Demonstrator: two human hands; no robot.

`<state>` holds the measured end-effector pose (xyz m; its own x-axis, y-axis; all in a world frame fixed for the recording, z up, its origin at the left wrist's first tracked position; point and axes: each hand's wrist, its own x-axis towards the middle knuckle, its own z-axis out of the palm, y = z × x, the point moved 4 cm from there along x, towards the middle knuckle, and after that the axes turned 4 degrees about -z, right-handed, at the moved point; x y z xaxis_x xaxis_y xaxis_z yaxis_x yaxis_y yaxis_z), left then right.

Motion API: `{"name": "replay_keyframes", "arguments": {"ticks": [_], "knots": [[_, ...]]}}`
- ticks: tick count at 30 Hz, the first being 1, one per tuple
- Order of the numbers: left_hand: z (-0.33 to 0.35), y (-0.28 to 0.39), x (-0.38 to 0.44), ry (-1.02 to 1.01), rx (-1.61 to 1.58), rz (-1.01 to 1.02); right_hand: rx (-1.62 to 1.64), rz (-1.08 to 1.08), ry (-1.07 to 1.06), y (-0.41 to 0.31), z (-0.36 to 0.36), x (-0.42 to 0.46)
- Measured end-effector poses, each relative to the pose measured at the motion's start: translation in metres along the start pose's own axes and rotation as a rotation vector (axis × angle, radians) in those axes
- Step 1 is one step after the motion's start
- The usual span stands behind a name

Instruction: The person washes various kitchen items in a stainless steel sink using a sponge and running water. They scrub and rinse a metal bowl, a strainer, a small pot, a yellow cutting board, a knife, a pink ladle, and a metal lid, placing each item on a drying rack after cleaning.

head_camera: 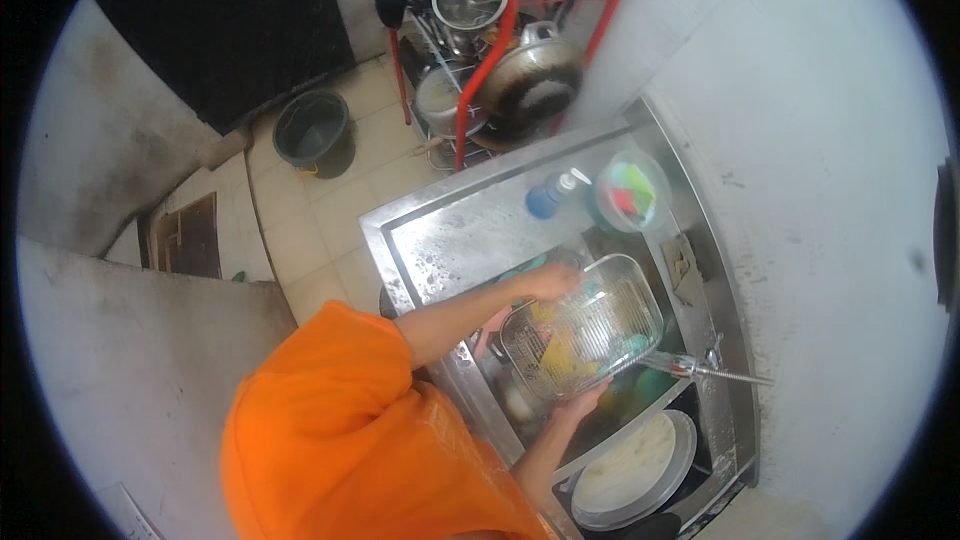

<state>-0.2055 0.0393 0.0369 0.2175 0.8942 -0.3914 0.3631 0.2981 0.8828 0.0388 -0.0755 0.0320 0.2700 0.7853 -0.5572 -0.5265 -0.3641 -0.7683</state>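
Note:
Both my hands hold a rectangular wire-mesh metal basket [622, 292] tilted over the sink basin. My left hand [553, 283] grips its far-left rim, while my right hand [583, 403] is at the near edge, its fingers partly hidden by the basket. The metal faucet [679, 364] reaches in from the wall side, its spout end at the basket. Yellow, pink and green items show through and around the mesh; whether any lie inside it I cannot tell. Beneath, a rounded metal vessel [519, 397] sits in the basin.
On the steel drainboard [465, 240] stand a blue pump bottle [546, 199] and a clear tub [631, 195] with colourful sponges. A round container with pale contents [630, 465] sits beside the basin. Beyond are a red-framed rack [487, 67] of pans and a dark bucket [315, 135] on the floor.

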Motion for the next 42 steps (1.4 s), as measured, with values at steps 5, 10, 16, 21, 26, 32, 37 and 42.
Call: {"name": "replay_keyframes", "arguments": {"ticks": [5,10,16,21,26,32,37,42], "knots": [[-0.077,-0.006,-0.140,0.016,-0.703,0.083,0.097,-0.204,-0.098,0.014,0.123,-0.087],[-0.119,-0.034,-0.246,0.549,-1.540,0.138,-0.463,-0.472,-0.351,0.087,0.219,-0.090],[-0.281,-0.195,-0.378,1.778,-1.244,-0.097,-1.012,-0.560,-1.086,0.171,0.403,-0.170],[-0.374,-0.354,-0.437,1.631,0.423,-0.808,-1.335,-1.083,-0.882,0.225,0.427,-0.131],[-0.383,-0.527,-0.334,1.563,-0.105,-0.862,-1.633,-1.175,-0.887,0.263,0.400,-0.090],[-0.366,-0.669,-0.095,1.527,-1.097,-0.494,-1.758,-1.192,-0.897,0.270,0.405,-0.087],[-0.387,-0.731,0.062,1.230,-1.501,-0.321,-1.851,-1.309,-0.799,0.268,0.390,-0.078],[-0.400,-0.721,0.174,0.980,-1.106,-0.302,-1.701,-1.637,-1.420,0.203,0.336,-0.052]]}}
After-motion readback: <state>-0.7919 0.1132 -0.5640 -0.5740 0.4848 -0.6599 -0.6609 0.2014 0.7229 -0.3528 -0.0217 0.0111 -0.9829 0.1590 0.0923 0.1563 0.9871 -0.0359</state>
